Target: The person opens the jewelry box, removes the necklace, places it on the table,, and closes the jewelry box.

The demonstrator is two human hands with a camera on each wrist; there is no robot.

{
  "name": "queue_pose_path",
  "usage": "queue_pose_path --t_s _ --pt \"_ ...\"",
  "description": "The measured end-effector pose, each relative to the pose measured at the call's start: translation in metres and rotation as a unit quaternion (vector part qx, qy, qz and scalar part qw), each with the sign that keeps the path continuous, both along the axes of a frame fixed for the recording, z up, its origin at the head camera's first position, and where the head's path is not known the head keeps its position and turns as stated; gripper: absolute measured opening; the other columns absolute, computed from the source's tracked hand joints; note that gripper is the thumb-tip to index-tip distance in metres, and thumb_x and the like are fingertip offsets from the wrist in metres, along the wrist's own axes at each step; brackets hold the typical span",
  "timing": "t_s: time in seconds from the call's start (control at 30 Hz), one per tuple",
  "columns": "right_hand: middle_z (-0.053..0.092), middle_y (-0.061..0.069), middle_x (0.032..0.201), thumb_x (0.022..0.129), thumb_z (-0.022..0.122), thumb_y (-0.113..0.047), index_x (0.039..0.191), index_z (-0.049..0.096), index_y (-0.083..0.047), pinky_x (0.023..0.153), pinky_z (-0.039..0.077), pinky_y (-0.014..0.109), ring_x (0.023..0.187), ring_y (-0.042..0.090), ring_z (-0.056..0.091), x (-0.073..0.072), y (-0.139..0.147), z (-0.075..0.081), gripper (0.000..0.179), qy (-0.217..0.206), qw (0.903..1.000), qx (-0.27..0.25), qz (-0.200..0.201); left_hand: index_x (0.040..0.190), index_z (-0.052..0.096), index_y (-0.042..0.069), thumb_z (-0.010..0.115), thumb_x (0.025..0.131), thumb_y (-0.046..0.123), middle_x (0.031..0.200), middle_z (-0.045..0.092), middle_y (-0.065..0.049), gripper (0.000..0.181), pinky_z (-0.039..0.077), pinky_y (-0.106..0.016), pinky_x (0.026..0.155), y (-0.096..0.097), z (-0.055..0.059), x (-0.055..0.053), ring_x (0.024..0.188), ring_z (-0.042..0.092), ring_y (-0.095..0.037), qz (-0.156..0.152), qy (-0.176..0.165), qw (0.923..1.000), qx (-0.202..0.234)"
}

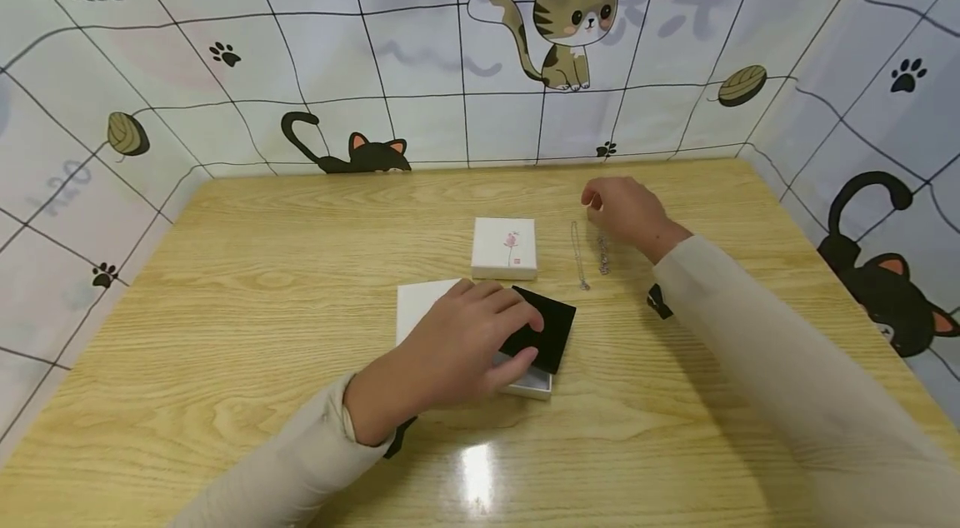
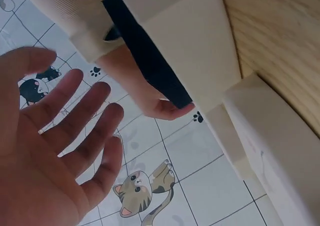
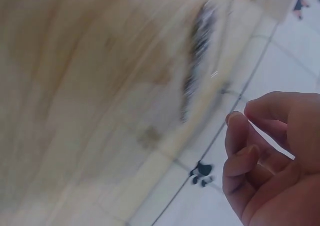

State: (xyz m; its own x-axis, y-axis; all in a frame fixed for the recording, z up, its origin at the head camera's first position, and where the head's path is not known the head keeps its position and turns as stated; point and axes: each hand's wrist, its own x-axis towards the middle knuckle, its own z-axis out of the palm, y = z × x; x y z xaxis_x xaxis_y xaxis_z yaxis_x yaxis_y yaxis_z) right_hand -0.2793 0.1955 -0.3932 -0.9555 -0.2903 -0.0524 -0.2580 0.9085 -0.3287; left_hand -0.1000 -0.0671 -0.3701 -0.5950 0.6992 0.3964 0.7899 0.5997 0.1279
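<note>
My left hand (image 1: 461, 345) hovers over a white box (image 1: 536, 386) with a black pad (image 1: 553, 328) lying askew on it. In the left wrist view its fingers (image 2: 85, 118) are spread and loosely bent, with nothing in them. A white panel, perhaps the box's lid (image 1: 420, 303), shows partly behind that hand. At the right, my right hand (image 1: 628, 211) is above the far end of a thick silvery chain (image 1: 603, 253). Its fingers (image 3: 240, 166) are loosely bent, thumb near the index, with nothing visible between them. A thinner chain (image 1: 577, 257) lies alongside.
A small white box (image 1: 504, 249) with a pink flower print stands behind the open one. A small black item (image 1: 658, 301) is partly hidden by the right sleeve. Cat-print cloth (image 1: 420, 53) walls off the back and sides of the wooden table (image 1: 247, 303).
</note>
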Motion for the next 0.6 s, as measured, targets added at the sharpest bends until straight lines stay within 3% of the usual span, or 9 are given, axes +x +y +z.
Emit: queue_pose_path --t_s 0.27,0.37,0.6 --pt "0.070 0.013 0.108 0.099 0.058 -0.012 0.117 0.067 -0.005 0.061 0.044 0.034 0.061 0.019 0.054 0.043 -0.007 0.014 0.021 0.032 0.9974 -0.046 0.046 0.127 0.061 0.025 0.069 0.090 0.047 0.131 0.059 0.004 0.043 0.047 -0.040 0.095 -0.004 -0.004 -0.006 0.127 0.054 -0.017 0.030 -0.049 0.9964 -0.063" --pt "0.070 0.012 0.111 0.100 0.058 -0.014 0.119 0.067 -0.006 0.061 0.044 0.032 0.065 0.018 0.055 0.065 -0.009 0.020 0.022 0.021 0.9961 -0.064 0.056 0.132 0.058 0.025 0.070 0.088 0.049 0.137 0.056 0.002 0.051 0.048 -0.043 0.098 -0.008 -0.004 -0.009 0.131 0.052 -0.018 0.041 -0.062 0.9943 -0.076" --pt "0.072 0.006 0.105 0.097 0.064 -0.017 0.115 0.070 -0.011 0.056 0.046 0.030 0.067 0.014 0.056 0.114 -0.017 0.028 0.020 0.010 0.9921 -0.100 0.075 0.136 0.057 0.023 0.072 0.087 0.048 0.140 0.054 0.000 0.057 0.050 -0.045 0.099 -0.011 -0.003 -0.012 0.133 0.051 -0.020 0.034 -0.078 0.9930 -0.081"
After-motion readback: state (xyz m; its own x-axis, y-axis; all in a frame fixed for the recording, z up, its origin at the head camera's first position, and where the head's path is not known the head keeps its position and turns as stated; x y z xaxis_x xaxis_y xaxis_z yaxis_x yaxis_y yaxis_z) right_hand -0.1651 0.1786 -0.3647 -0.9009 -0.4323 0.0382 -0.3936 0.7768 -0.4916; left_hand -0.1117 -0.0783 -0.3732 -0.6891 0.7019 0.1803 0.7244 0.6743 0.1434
